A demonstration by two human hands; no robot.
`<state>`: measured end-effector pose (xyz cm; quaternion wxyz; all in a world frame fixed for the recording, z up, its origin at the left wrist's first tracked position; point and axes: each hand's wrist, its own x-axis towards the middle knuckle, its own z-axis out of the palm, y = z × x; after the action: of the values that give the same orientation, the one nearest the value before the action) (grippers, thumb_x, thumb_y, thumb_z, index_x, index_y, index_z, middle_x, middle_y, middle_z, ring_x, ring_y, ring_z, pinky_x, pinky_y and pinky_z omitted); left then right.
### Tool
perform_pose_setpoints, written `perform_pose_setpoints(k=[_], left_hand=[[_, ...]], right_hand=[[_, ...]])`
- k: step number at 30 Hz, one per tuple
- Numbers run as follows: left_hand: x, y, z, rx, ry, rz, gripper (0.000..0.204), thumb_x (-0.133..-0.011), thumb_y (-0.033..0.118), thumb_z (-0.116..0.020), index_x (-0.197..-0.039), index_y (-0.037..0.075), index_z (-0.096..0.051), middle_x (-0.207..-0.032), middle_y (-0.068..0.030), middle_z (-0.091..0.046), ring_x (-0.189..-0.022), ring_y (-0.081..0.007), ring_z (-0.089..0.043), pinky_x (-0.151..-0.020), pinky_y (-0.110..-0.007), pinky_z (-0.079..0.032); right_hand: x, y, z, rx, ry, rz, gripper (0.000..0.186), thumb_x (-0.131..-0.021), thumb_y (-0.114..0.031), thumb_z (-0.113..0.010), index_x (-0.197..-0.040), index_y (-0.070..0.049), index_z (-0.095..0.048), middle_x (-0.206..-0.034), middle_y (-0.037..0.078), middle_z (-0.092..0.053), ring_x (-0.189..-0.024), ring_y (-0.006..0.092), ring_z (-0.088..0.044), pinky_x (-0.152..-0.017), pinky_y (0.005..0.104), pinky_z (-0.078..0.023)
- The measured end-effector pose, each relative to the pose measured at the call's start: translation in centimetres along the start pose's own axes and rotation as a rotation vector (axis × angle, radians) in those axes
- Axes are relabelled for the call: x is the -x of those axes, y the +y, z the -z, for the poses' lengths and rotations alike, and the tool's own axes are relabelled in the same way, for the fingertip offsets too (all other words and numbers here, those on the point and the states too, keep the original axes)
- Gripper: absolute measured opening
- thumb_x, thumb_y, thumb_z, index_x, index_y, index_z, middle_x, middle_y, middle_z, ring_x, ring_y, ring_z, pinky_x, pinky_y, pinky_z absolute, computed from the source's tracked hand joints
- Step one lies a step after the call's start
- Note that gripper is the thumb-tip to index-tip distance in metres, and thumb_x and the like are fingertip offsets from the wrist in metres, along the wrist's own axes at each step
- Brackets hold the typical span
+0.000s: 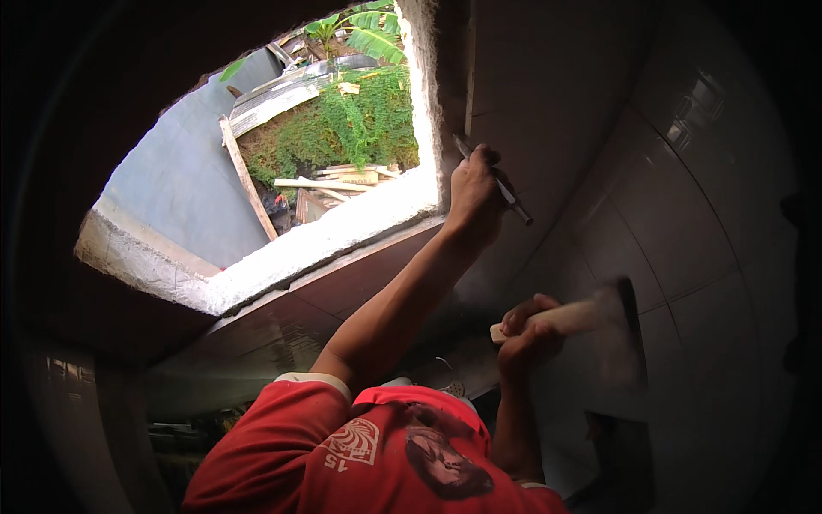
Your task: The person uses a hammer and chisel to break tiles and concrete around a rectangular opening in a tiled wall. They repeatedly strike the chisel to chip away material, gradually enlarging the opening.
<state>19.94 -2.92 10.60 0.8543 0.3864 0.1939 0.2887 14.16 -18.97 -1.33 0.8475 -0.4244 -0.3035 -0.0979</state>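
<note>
My left hand [476, 190] is closed around a slim metal chisel [517, 206]. Its upper end meets the tiled wall just right of the window opening's edge, and its lower end sticks out toward the right. Lower down, my right hand [529, 336] grips the light wooden handle of a hammer [572, 318]. The butt of the handle shows past the fingers. Motion smears the dark hammer head, which is apart from the chisel.
Rough white plaster [342, 242] edges the window opening left of my left arm. Outside are a grey wall [184, 163], green plants [364, 111] and loose planks [342, 182]. Tiled wall [685, 206] stretches away on the right, in deep shade. A tiled ledge [368, 267] runs under the opening.
</note>
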Motion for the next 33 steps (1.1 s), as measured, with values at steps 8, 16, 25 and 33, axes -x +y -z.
perform_pose_setpoints(k=[8, 16, 25, 33], left_hand=[[-0.4, -0.3, -0.2, -0.016, 0.05, -0.011, 0.024, -0.1, 0.026, -0.056, -0.103, 0.003, -0.052, -0.066, -0.0058, -0.05, -0.054, -0.0163, -0.051, -0.046, -0.032, -0.04], [-1.0, -0.7, -0.5, -0.06, 0.087, -0.082, 0.024, -0.101, 0.026, -0.057, -0.093, 0.006, -0.045, -0.066, -0.0051, -0.051, -0.052, -0.0155, -0.05, -0.045, -0.03, -0.04], [-0.5, -1.1, 0.2, -0.158, 0.226, -0.302, 0.09, -0.09, 0.023, -0.074, -0.147, -0.006, -0.011, -0.08, -0.0083, -0.057, -0.06, -0.0124, -0.053, -0.051, -0.024, -0.043], [-2.0, 1.0, 1.3, -0.284, 0.168, -0.217, 0.115, -0.082, 0.006, -0.07, -0.15, -0.009, 0.021, -0.074, -0.0089, -0.056, -0.049, -0.0146, -0.051, -0.04, -0.03, -0.041]], right_hand=[[-0.4, -0.2, 0.5, 0.116, -0.055, -0.076, 0.056, -0.101, -0.051, -0.054, -0.116, 0.002, -0.049, -0.064, 0.004, -0.047, -0.049, 0.0114, -0.044, -0.047, 0.0275, -0.041], [0.1, 0.5, 1.1, 0.217, -0.049, -0.102, 0.044, -0.106, -0.04, -0.046, -0.111, 0.003, -0.053, -0.062, 0.004, -0.048, -0.049, 0.0109, -0.046, -0.044, 0.0259, -0.036], [-0.4, -0.2, 1.6, 0.406, -0.045, -0.28, 0.052, -0.105, -0.047, -0.046, -0.114, 0.005, -0.051, -0.063, 0.005, -0.048, -0.048, 0.0121, -0.044, -0.046, 0.0268, -0.039], [-0.2, -1.1, 0.4, 0.464, -0.182, -0.31, 0.067, -0.1, -0.062, -0.05, -0.114, 0.003, -0.051, -0.064, 0.004, -0.048, -0.048, 0.0115, -0.044, -0.047, 0.0271, -0.04]])
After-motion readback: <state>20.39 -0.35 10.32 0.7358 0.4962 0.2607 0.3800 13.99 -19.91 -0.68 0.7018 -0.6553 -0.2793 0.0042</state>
